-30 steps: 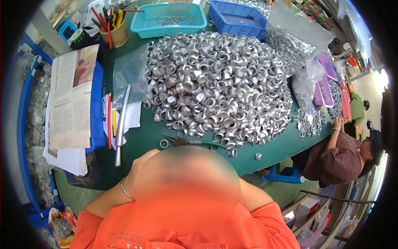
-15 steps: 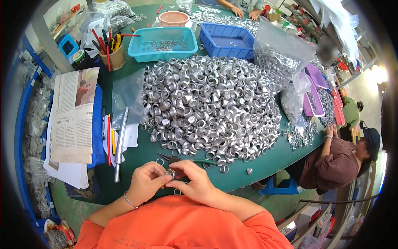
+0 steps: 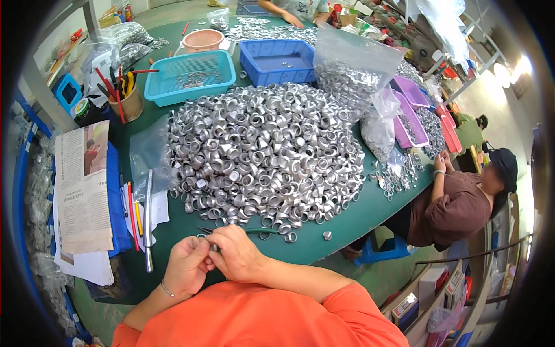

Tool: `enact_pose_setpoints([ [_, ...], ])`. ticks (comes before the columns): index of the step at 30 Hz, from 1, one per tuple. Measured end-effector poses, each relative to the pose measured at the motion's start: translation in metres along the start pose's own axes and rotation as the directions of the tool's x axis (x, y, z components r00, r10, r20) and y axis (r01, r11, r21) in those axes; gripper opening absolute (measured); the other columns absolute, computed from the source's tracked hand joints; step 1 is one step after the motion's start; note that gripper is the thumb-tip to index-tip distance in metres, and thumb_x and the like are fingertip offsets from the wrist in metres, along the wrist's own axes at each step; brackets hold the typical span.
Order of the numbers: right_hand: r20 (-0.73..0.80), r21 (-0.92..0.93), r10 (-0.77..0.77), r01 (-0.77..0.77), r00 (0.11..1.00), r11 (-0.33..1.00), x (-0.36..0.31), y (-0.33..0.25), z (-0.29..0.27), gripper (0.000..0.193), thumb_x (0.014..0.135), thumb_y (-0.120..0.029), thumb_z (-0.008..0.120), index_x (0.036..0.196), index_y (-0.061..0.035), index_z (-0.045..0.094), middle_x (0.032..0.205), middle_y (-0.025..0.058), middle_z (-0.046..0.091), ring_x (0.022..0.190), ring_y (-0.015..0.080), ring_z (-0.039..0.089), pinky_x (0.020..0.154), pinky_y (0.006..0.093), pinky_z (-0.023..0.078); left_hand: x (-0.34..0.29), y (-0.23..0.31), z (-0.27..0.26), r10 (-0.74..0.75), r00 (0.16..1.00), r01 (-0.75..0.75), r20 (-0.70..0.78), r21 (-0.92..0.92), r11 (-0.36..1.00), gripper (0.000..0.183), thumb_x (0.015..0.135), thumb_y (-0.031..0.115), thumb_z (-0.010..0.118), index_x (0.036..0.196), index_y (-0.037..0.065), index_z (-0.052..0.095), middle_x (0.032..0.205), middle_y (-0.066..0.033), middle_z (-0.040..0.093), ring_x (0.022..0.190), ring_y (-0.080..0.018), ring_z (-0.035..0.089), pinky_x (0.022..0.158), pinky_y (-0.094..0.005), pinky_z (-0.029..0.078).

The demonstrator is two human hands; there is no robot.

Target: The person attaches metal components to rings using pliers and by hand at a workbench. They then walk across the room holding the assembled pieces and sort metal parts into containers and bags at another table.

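Note:
Close to my body at the table's near edge, my left hand (image 3: 186,265) and my right hand (image 3: 237,253) meet with fingertips pinched together. Between them is a silvery metal ring (image 3: 214,248), mostly covered by the fingers. A bracelet circles my left wrist. Just beyond my hands lie pliers with a green handle (image 3: 261,231), partly hidden behind my right hand. A large heap of similar silvery rings (image 3: 263,150) spreads across the table past them. A tapered metal rod (image 3: 148,222) rests to the left of my hands.
Blue-green basket (image 3: 189,78), blue crate (image 3: 277,62) and tool cup (image 3: 128,104) stand beyond the heap. Newspaper (image 3: 84,191) lies at left, bags of rings (image 3: 378,124) at right. One co-worker (image 3: 457,199) sits at right; another person's hand (image 3: 293,20) is at the far side.
The whole scene has shifted left in the picture as the view turned. My right fingers have closed in over the ring, which now shows less; my hands are nearer each other.

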State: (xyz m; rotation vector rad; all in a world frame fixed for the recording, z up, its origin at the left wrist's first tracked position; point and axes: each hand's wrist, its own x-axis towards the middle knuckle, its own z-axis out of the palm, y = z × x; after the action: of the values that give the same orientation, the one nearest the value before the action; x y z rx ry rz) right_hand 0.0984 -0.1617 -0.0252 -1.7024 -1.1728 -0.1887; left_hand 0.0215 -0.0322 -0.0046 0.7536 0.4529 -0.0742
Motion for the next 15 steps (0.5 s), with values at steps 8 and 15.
enact_pose_setpoints([
  [8, 0.093, -0.019, -0.269, 0.272, 0.959, 0.962, 0.009, 0.013, -0.005, 0.029, 0.075, -0.014, 0.054, 0.1, 0.0001, 0.048, 0.082, 0.011, 0.048, 0.074, 0.026, 0.046, 0.067, 0.0352, 0.039, 0.0, 0.01, -0.015, -0.145, 0.982, 0.159, 0.12, -0.119, 0.98, 0.021, 0.092, 0.023, 0.05, 0.083, 0.004, 0.053, 0.079, -0.0048, 0.055, 0.065, -0.0119, 0.047, 0.058, -0.0259, 0.04],
  [15, -0.022, -0.147, -0.116, 0.112, 0.993, 0.983, 0.009, 0.003, -0.003, 0.025, 0.075, -0.015, 0.064, 0.091, -0.001, 0.052, 0.07, 0.0081, 0.047, 0.06, 0.0237, 0.049, 0.054, 0.0329, 0.04, 0.005, 0.007, -0.025, -0.252, 0.959, 0.263, 0.131, -0.067, 0.963, 0.013, 0.093, 0.018, 0.049, 0.087, 0.007, 0.051, 0.074, -0.0031, 0.054, 0.058, -0.0107, 0.047, 0.051, -0.0226, 0.04],
])
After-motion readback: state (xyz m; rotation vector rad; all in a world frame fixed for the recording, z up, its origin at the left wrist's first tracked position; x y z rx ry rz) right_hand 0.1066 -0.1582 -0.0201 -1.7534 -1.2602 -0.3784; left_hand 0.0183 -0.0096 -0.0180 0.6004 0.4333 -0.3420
